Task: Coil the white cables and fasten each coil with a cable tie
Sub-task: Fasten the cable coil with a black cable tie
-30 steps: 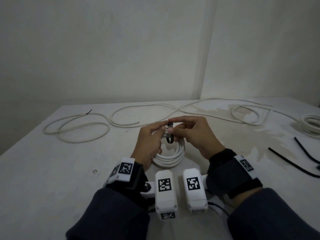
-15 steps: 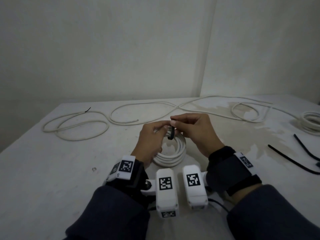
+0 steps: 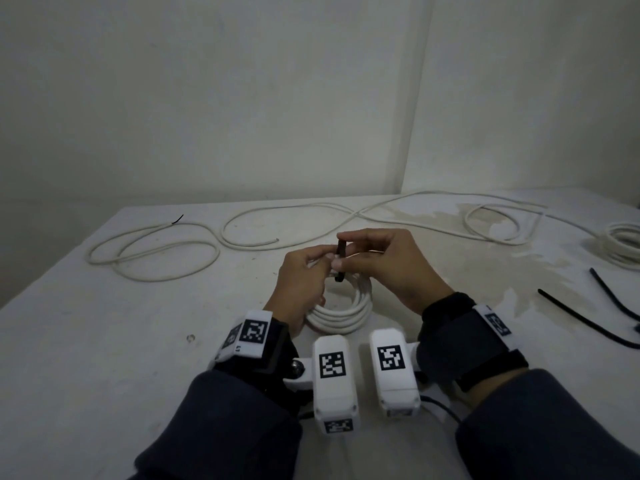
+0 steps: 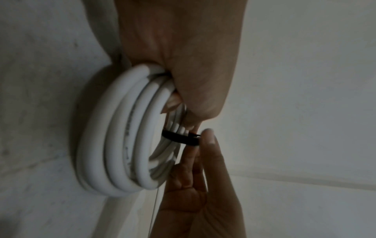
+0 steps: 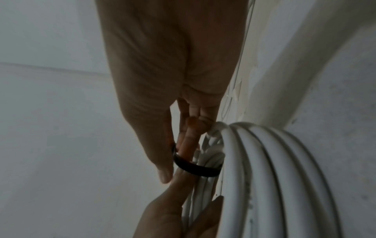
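Observation:
A coil of white cable (image 3: 341, 315) stands tilted on the table (image 3: 104, 341), its lower edge resting on the surface. My left hand (image 3: 327, 263) grips the coil's upper strands (image 4: 122, 136), fingers curled round them. A black cable tie (image 3: 339, 259) loops round those strands (image 5: 264, 177). My right hand (image 3: 341, 249) pinches the tie (image 5: 195, 167) between thumb and fingertips, right beside the left fingertips. In the left wrist view the tie (image 4: 181, 138) sits close against the bundle. The tie's head is hidden by fingers.
Loose white cable (image 3: 156, 251) snakes across the back of the table, with more loops (image 3: 502, 220) to the right. Another white coil (image 3: 623, 244) lies at the far right edge. Two loose black cable ties (image 3: 588, 323) lie right of my right wrist. Walls stand close behind.
Both hands stay at the coil's top. The right fingers have shifted on the tie, and a short end of it now stands upright between the fingertips.

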Motion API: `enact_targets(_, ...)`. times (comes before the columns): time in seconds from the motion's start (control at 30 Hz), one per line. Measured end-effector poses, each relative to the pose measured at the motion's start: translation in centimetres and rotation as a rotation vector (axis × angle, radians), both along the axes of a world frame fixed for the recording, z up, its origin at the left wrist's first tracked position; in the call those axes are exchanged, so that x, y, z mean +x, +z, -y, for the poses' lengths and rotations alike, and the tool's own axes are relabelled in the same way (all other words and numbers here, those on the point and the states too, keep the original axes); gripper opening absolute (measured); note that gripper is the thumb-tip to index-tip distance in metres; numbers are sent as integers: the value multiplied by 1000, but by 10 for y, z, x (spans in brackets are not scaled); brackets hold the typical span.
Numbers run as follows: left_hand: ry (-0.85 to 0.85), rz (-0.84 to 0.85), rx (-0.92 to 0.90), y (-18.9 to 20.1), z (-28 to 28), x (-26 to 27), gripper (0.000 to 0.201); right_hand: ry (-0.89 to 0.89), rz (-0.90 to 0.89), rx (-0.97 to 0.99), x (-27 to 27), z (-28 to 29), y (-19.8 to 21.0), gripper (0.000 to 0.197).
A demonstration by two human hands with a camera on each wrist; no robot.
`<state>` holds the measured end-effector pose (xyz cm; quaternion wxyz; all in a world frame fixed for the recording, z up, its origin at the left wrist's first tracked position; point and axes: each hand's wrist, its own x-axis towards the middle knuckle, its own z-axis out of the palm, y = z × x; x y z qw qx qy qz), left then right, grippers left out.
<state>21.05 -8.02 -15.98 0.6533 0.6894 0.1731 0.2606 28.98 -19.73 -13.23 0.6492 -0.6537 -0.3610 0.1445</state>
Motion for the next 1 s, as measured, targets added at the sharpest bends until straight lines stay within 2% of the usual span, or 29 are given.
enact_targets(0.1, 16, -13, -5, -1, -1, 1, 26, -21, 15, -30, 0, 0, 0, 41)
enact_targets(0.27, 9, -23, -43, -1, -1, 1, 24, -108, 76, -19, 0, -1, 0, 29)
enact_targets(0.43, -25, -31, -42, 0, 0, 1, 24, -114, 148, -98, 1, -1, 1, 42)
enact_targets(0.8, -62, -17, -96, 0, 2, 0, 22, -138, 133, -41, 2, -1, -1, 23)
enact_targets(1.0, -64, 18, -60, 1, 2, -1, 21, -185, 191, -6, 2, -2, 1, 19)
